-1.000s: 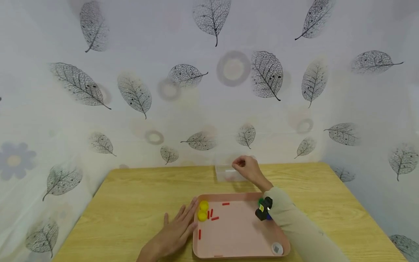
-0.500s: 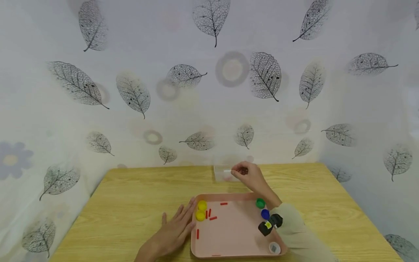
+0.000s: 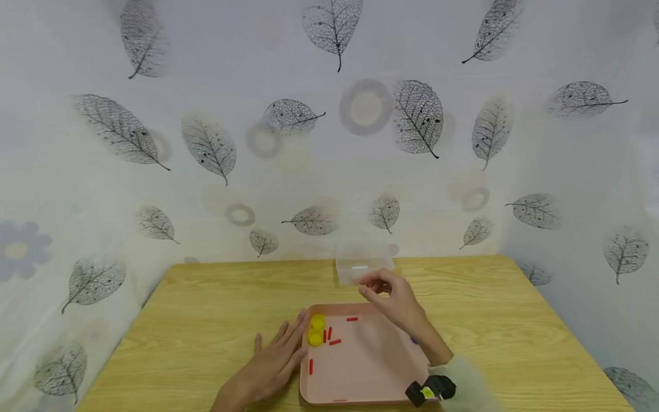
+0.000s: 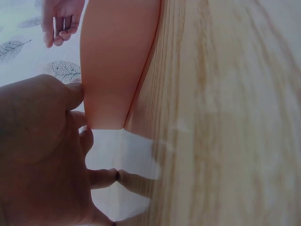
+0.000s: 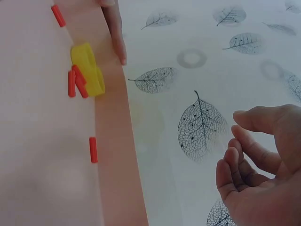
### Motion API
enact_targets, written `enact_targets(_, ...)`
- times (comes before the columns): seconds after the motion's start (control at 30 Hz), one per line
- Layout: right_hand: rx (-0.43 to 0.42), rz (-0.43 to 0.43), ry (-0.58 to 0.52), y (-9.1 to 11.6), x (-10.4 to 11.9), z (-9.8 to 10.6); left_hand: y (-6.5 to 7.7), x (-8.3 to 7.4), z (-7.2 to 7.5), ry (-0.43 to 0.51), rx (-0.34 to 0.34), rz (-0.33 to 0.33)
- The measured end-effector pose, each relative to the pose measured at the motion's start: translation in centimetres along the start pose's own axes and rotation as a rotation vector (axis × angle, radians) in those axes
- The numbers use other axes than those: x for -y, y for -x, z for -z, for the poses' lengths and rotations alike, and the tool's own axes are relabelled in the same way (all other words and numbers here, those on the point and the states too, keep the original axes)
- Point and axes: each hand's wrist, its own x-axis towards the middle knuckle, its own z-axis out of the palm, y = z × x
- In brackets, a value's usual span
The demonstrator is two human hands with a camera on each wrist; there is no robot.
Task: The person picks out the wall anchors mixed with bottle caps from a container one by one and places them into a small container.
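Pale backdrop (image 3: 329,177): smooth sheet behind everything, printed with dark, netted leaf skeletons, soft rings and, far left, a mauve flower.

Bench (image 3: 206,309): yellowish wood grain in fine streaks; its sheen mirrors fingertips in the left wrist view.

Left hand (image 3: 273,366): rests on the bench, fingers straight and spread, thumb side against the tray's left wall.

Tray (image 3: 355,369): pink, smooth, rectangular, with rounded corners and a raised rim; lies on the bench between the hands.

Single red stick (image 3: 311,367): short, slim, straight; on the tray floor by the left wall.

Yellow pieces (image 3: 316,331): two, squat and round, touching, in the tray's far left corner.

Three red sticks (image 3: 335,342): same slim form, clustered just right of the yellow pieces.

Far red stick (image 3: 352,319): inside the tray, near its far wall.

Translucent box (image 3: 347,273): colourless, thin-walled, rectangular, marked by a white strip; on the bench beyond the tray.

Right hand (image 3: 393,294): raised over the tray's far side; fingers loosely bent, thumb tip just apart from the index tip.

Blue piece (image 3: 414,340): small, mostly hidden behind the right forearm.

Wrist device (image 3: 431,391): black, blocky, with a yellow patch.

Sleeve (image 3: 465,383): pale, soft cloth, right arm.
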Motion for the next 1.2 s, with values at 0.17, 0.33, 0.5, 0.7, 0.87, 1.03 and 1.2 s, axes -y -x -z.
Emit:
enact_targets(0.17, -0.019, -0.067, 0.008, 1.5, 1.7, -0.8, -0.1, 0.1, 0.0, 0.006, 0.0, 0.018)
enact_targets(0.33, -0.016, -0.045, -0.024, 2.9, -0.2, -2.4, -0.1, 0.2, -0.1, -0.005, 0.001, 0.0)
enact_targets(0.5, 0.004, -0.033, -0.026, 3.6, -2.3, -3.9, -0.1, 0.2, -0.1, -0.011, -0.008, -0.014)
enact_targets(0.7, 0.08, -0.049, 0.002, 4.3, -2.9, -5.7, -0.1, 0.3, -0.1, -0.007, -0.007, -0.009)
enact_targets(0.87, 0.155, 0.001, 0.029, 5.0, -3.4, -7.2, -0.1, 0.3, -0.1, -0.003, 0.001, 0.005)
enact_targets(1.03, 0.224, 0.018, 0.011, 5.6, -3.8, -8.4, 0.0, 0.3, -0.2, -0.012, -0.004, 0.0)
enact_targets(1.2, 0.255, -0.001, 0.002, 5.9, -3.9, -9.1, -0.1, 0.4, -0.2, -0.014, 0.001, -0.006)
